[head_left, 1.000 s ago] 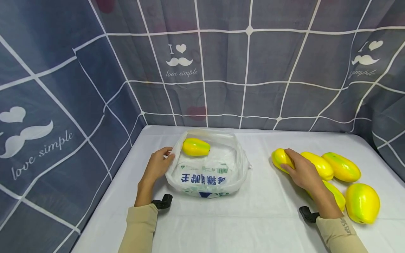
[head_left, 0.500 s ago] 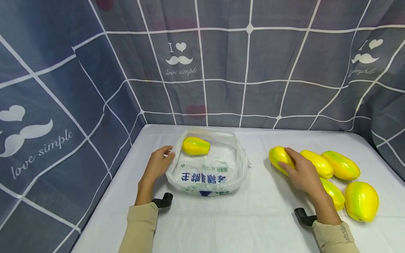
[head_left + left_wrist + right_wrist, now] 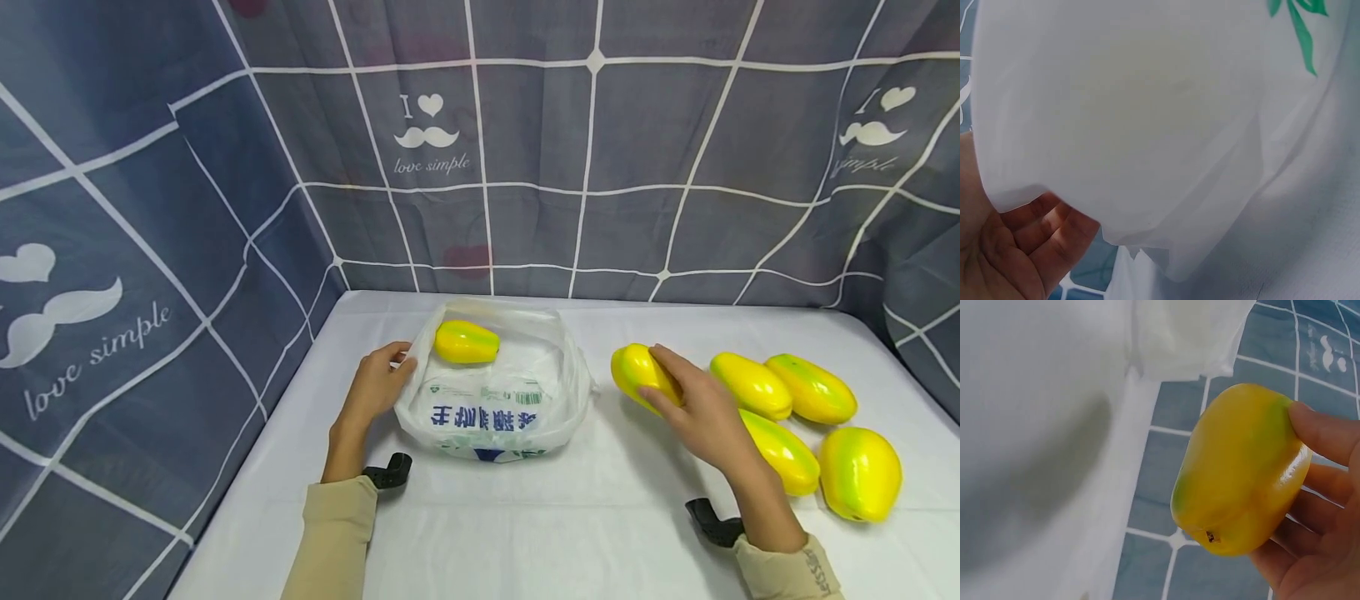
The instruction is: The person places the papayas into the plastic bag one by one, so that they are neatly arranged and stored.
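A white plastic bag with blue print lies open on the white table, and one yellow-green mango sits inside at its back left. My left hand pinches the bag's left rim; up close the bag hangs over my left hand. My right hand grips another mango and holds it above the table, right of the bag. In the right wrist view this mango lies in my right hand, with the bag beyond it.
Several more mangoes lie at the table's right: two at the back, one behind my right forearm, one nearest the right edge. Checked grey curtains wall the table at the back and sides.
My right hand has lifted a mango out of the group and carried it left, toward the bag. My left hand has stayed on the bag's rim.
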`<state>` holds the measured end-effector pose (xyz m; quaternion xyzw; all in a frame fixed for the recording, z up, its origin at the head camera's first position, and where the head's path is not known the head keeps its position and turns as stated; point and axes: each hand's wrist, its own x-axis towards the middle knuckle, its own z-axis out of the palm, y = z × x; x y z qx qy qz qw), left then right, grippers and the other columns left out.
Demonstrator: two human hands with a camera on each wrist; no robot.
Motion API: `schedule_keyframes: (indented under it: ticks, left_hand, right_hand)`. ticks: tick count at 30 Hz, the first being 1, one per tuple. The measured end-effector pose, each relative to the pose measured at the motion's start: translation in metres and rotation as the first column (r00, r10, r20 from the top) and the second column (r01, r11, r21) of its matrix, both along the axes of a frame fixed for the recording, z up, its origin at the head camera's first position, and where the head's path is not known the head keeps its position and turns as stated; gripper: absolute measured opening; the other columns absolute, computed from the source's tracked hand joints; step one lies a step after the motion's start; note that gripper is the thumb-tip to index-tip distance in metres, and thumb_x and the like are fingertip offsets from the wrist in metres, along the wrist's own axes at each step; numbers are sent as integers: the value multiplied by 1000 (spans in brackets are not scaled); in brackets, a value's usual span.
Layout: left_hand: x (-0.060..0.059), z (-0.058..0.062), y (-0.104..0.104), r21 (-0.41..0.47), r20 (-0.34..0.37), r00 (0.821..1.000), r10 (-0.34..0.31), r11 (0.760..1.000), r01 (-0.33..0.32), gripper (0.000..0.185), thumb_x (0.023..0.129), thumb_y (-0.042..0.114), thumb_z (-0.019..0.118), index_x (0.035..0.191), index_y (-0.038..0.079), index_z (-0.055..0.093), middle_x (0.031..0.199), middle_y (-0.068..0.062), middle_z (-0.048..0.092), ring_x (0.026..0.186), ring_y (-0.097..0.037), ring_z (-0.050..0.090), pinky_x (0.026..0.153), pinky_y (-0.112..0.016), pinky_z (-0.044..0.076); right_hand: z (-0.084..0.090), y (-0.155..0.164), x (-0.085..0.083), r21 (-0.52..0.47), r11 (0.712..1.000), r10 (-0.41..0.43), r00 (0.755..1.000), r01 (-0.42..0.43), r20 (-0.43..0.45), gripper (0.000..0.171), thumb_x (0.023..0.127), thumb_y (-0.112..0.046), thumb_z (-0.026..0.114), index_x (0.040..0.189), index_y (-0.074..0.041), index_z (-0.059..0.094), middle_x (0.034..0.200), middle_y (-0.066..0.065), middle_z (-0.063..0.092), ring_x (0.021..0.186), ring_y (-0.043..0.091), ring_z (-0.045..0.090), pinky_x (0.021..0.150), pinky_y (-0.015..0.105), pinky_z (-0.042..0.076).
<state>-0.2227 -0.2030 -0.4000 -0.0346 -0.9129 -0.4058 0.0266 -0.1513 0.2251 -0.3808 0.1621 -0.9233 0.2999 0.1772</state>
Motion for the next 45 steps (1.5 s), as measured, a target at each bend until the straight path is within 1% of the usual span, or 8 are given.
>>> schedule_keyframes:
  ticks: [6,11,25,28,32,34,40,45]
  left_hand:
    - [1,2,0,-9,0,1000,1,1000,-1,38,100,17,55,134,-1,57,121,-24,61,99,-35,62,87,-48,50]
    - [2,2,0,-9,3,1000,3,1000,-3,38,100,17,55,134,-1,57,122,-24,61,101,-35,62,89,-49,49]
    - [1,1,1,7,-9,1000,-4,1000,4,38,100,17,55,133,-1,58,120,-23,62,99,-34,63,87,-47,50]
    - [1,1,1,7,-14,1000,-7,1000,7,38,100,17,55,133,-2,59,121,-23,62,99,-34,64,87,-47,50]
    - [2,2,1,9,-15,1000,-1,1000,2,37,100,17,55,132,-1,59,121,-22,61,97,-33,64,85,-46,51]
    - [2,2,1,13,-19,1000,5,1000,-5,36,100,17,55,131,-1,60,119,-21,62,95,-31,64,83,-45,51]
    - [2,3,3,8,-39,999,24,1000,-24,33,99,15,57,128,-1,63,107,-15,63,87,-26,62,77,-39,51]
    - [2,3,3,5,-36,999,28,1000,-28,33,99,15,57,128,0,63,106,-14,62,87,-26,61,76,-39,50]
  right_hand:
    - [10,-15,8,39,999,35,998,-33,-55,58,88,-12,74,139,2,50,135,22,56,117,43,54,93,57,41]
    - [15,-26,15,19,998,67,996,-66,-56,60,88,-14,75,141,0,50,140,19,53,123,40,52,97,56,41]
    - [11,-37,17,-16,995,99,994,-100,-53,64,87,-15,76,145,-6,48,140,13,55,119,30,57,95,46,45]
    - [10,-39,16,-22,994,105,993,-107,-55,65,86,-14,77,145,-7,49,140,11,55,121,29,57,98,37,45]
    - [8,-43,15,-32,991,127,990,-129,-56,65,86,-15,78,144,-7,50,142,8,54,124,28,55,103,22,39]
    - [7,-44,14,-35,989,140,988,-142,-59,65,85,-14,78,144,-6,50,143,8,53,126,29,54,104,19,35]
    - [4,-50,14,-46,987,151,986,-155,-73,61,84,-13,79,140,-8,55,146,9,49,128,31,51,106,22,34]
    - [2,-57,13,-48,984,166,980,-172,-106,57,84,-14,79,137,-9,58,142,10,52,125,32,53,102,38,42]
